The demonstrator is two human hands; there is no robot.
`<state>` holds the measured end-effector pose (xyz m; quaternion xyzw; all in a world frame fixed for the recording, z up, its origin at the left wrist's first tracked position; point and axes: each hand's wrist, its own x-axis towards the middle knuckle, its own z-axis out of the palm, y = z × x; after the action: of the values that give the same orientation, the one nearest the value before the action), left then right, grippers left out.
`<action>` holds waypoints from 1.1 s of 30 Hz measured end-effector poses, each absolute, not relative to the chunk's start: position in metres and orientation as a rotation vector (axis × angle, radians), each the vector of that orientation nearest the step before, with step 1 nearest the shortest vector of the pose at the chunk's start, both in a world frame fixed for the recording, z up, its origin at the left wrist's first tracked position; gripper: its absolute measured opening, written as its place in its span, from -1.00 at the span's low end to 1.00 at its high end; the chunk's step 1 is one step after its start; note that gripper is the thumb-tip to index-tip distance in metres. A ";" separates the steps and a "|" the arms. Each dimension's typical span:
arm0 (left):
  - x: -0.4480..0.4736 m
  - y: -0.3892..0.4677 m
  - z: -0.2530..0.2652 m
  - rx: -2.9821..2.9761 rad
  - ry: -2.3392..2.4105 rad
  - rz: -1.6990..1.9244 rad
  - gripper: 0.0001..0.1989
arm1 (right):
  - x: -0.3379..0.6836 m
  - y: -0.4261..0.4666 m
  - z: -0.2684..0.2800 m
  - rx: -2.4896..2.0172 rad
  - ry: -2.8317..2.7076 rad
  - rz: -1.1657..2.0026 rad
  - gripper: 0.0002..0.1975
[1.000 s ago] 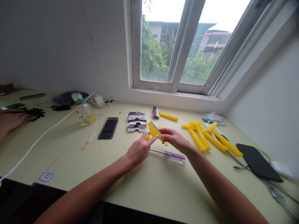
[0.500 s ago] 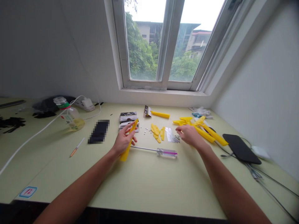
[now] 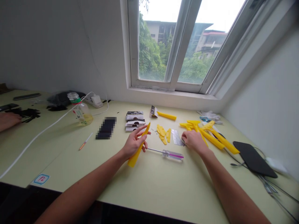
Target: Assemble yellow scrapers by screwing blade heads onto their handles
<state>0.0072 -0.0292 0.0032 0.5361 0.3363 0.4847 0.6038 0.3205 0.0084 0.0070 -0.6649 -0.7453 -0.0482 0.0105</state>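
Observation:
My left hand (image 3: 134, 144) is closed around a yellow plastic handle (image 3: 137, 152), held at a slant with its narrow end up. Just right of it, a screwdriver (image 3: 173, 155) with a clear and purple handle lies on the table, its tip by my fingers. My right hand (image 3: 192, 140) reaches down with bent fingers at the right edge of some thin metal blades (image 3: 177, 137); whatever is under its fingertips is hidden. Flat yellow plastic pieces (image 3: 162, 133) lie left of the blades. Several tiny nuts or screws (image 3: 153, 129) are scattered beyond my left hand.
Assembled yellow tools (image 3: 216, 137) are piled beyond my right hand. Small boxes (image 3: 135, 119), a phone-like dark slab (image 3: 106, 128), a cigarette (image 3: 85, 141) and a bottle (image 3: 80, 112) stand or lie leftward. A black device (image 3: 254, 158) with cables is at right. Another person's hand (image 3: 10, 120) shows far left.
The view has swung left, so things sit further right. My right hand has lowered onto the spot beside the blades, covering small metal parts there. Another person's hand has come into view.

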 end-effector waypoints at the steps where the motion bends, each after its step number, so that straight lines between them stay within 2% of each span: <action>1: 0.007 -0.030 0.003 1.232 0.765 1.117 -0.39 | 0.320 0.009 0.007 -2.080 -2.330 -0.151 -0.74; 4: 0.008 -0.031 0.003 1.191 0.717 1.106 -0.42 | 0.321 0.010 0.007 -2.091 -2.325 -0.161 -0.72; 16: 0.011 -0.033 0.001 1.093 0.695 1.063 -0.31 | 0.323 0.013 0.006 -2.001 -2.279 -0.097 -0.73; 27: 0.009 -0.033 0.001 1.069 0.713 1.068 -0.41 | 0.342 0.001 0.021 -1.925 -2.315 0.308 -0.74; 33: 0.009 -0.032 0.001 1.079 0.705 1.075 -0.41 | 0.335 0.000 0.022 -1.896 -2.411 0.320 -0.74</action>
<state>0.0091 -0.0321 0.0011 0.4785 0.3124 0.4765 0.6681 0.3355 -0.0004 0.0220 -0.6145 -0.7815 0.1036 0.0288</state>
